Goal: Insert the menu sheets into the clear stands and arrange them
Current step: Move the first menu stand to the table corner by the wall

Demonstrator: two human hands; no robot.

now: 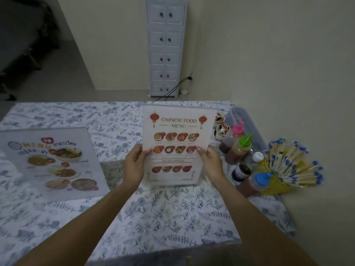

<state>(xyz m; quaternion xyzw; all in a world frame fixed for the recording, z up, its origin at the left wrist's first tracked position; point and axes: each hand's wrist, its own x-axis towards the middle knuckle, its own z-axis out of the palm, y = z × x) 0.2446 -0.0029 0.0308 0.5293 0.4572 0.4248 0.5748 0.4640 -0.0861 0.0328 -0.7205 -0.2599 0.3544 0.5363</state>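
The table cloth [172,214] is soft fabric w/ a leaf print, matt. The Chinese menu [178,129] is paper inside a clear plastic stand [194,182], smooth & a bit shiny. The Thai menu [55,162] looks like paper under clear plastic too. Sauce bottles [238,148] are see-thru plastic w/ plastic caps. Chopsticks [294,166] look like wood in paper wraps. Drawers [165,47] look like white plastic.
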